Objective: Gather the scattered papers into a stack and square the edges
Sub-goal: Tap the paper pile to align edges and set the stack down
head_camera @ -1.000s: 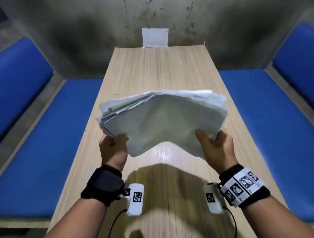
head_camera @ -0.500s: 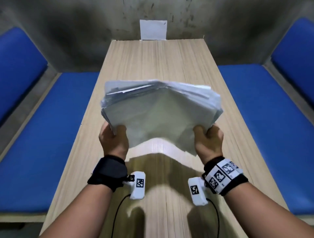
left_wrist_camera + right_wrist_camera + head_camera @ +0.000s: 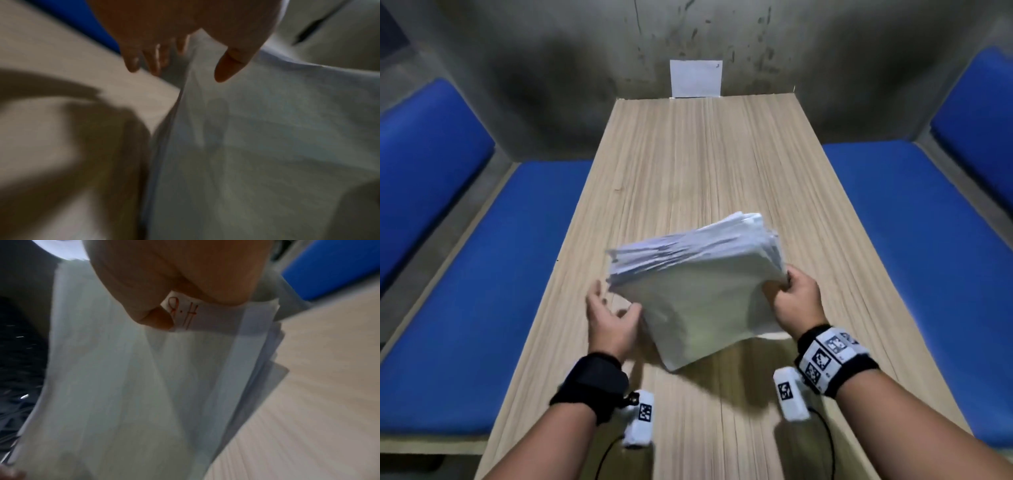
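Your right hand (image 3: 796,299) pinches the uneven white paper stack (image 3: 698,291) above the pale wooden counter (image 3: 705,164); your left hand (image 3: 613,318) hovers open beside it.

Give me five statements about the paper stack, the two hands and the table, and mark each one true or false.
1. The right hand grips the paper stack at its right edge. True.
2. The left hand is clenched round the stack's left corner. False: its fingers are spread and relaxed beside the left edge, with no grip showing.
3. The stack's edges are flush. False: sheets fan out unevenly along the upper left edge.
4. Red handwriting shows on a sheet next to the right thumb. True.
5. The stack lies flat on the table. False: it is held tilted above the wood, casting a shadow below.
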`<act>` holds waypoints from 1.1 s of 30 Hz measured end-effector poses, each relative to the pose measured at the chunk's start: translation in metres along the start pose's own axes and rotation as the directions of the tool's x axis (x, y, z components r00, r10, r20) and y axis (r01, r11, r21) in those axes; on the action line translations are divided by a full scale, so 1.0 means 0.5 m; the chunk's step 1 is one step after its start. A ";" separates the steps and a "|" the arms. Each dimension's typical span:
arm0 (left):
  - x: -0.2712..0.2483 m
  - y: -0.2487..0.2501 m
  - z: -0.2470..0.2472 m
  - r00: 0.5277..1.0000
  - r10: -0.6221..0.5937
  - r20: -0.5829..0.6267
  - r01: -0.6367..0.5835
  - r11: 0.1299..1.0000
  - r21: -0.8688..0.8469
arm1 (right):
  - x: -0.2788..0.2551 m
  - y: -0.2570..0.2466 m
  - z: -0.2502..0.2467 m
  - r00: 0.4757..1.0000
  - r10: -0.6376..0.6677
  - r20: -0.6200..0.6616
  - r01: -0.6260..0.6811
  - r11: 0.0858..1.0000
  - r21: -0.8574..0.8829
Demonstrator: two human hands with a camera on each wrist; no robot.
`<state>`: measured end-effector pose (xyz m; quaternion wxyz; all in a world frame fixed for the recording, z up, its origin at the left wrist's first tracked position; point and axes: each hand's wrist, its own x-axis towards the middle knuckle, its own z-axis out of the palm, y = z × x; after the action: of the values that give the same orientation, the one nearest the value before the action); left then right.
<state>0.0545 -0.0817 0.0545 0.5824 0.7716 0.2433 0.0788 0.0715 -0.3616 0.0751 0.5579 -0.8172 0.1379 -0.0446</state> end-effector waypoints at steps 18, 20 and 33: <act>-0.038 0.213 -0.006 0.929 0.116 0.351 0.034 0.919 -0.393 | 0.004 -0.188 -0.089 0.926 -0.139 0.352 -0.018 0.913 0.408; -0.041 0.214 -0.003 0.919 0.069 0.388 0.117 0.893 -0.435 | -0.016 -0.159 -0.058 0.958 -0.089 0.273 -0.030 0.914 0.405; -0.067 0.222 0.026 0.924 0.358 0.137 -0.344 0.932 -0.116 | -0.066 -0.174 -0.043 0.940 -0.326 0.099 0.300 0.930 0.214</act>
<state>0.0622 -0.1312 0.1598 0.6101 0.7795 0.0510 0.1321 0.0503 -0.3425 0.1661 0.6291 -0.7710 -0.0368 -0.0919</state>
